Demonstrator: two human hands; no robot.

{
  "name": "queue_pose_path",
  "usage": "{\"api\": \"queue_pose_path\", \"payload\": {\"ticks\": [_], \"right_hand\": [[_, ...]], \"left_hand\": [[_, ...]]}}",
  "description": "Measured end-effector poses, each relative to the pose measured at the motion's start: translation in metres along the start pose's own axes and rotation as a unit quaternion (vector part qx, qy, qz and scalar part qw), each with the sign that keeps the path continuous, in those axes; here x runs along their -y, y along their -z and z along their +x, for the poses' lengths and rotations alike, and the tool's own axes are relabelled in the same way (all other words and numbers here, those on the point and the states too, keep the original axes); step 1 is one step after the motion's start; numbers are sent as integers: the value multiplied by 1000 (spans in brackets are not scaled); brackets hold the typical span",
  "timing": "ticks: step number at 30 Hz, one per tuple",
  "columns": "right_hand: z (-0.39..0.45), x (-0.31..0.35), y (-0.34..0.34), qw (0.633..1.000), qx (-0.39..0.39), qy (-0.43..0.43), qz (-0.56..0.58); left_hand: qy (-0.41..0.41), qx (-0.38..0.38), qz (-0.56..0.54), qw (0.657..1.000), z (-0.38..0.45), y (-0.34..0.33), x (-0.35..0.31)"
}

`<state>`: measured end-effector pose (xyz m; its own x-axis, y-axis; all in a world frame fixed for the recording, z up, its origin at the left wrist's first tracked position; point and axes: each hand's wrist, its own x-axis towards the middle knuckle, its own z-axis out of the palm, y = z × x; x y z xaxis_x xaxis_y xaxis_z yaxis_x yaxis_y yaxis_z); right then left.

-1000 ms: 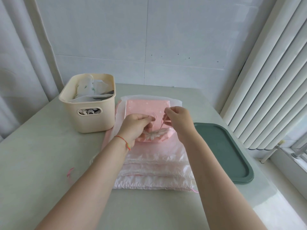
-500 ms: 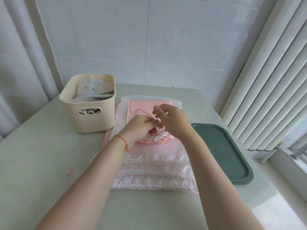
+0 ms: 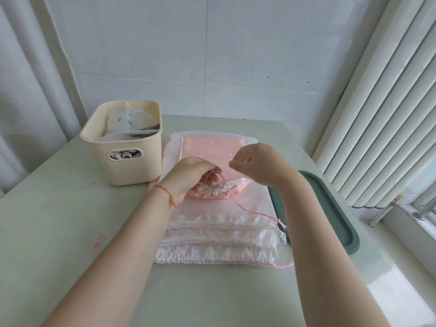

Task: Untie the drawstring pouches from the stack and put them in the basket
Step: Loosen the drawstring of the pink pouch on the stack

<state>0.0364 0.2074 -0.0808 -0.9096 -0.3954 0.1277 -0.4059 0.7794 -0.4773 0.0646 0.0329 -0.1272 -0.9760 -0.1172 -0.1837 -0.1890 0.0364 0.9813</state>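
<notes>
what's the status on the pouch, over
Left hand grips gathered neck of pink pouch atop stack; right hand raised, fingers pinched. Pink cord trails loose. Basket beside it, path clear.

A plain room in a home or small packing space: a pale green worktop (image 3: pixel 59 232) stands against a white tiled wall (image 3: pixel 212 55), with a white curtain (image 3: pixel 28 90) on the left and vertical blinds (image 3: pixel 377 114) over a window sill (image 3: pixel 420 220) on the right. A cream storage basket (image 3: pixel 122 161) suggests household sorting
</notes>
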Motion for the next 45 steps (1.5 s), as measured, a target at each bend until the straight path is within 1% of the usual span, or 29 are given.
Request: {"api": "queue_pose_path", "payload": {"ticks": [2,4,7,11,13,15,19,21,24,25,27,29,31,35,41,45], "right_hand": [[1,8,-10,999,29,18,38],[3,8,-22,998,58,26,15],[5,7,-29,998,59,25,5],[4,6,-24,997,57,18,44],[3,6,-22,995,80,18,63],[2,7,-22,992,111,18,58],[2,6,-23,989,137,21,51],[4,3,-21,993,109,15,49],[8,-3,-20,998,8,13,65],[9,-4,-22,996,-2,19,86],[8,-3,-30,990,23,21,136],[9,0,-40,982,48,4,183],[11,2,-46,977,39,-14,210],[15,-1,-48,963,15,-45,266],[15,-2,-57,956,1,-65,286],[17,-1,-61,953,6,-73,295]], "left_hand": [[0,-3,2,1000,0,1,1],[4,-8,5,1000,2,2,1],[10,-11,1,1000,1,2,0],[24,-9,-28,999,-1,3,-1],[32,0,-59,998,1,6,-1],[22,12,-73,997,2,8,1],[-7,15,-27,1000,0,8,5],[-23,-1,-2,1000,1,8,6],[-77,-23,43,996,1,9,5],[-100,-26,60,993,1,9,4],[-143,-33,115,982,0,9,3],[-181,-53,172,967,2,10,5],[-208,-86,203,953,6,10,10],[-254,-126,200,938,11,6,18],[-296,-156,216,917,15,1,26],[-285,-144,201,926,18,1,28]]}}
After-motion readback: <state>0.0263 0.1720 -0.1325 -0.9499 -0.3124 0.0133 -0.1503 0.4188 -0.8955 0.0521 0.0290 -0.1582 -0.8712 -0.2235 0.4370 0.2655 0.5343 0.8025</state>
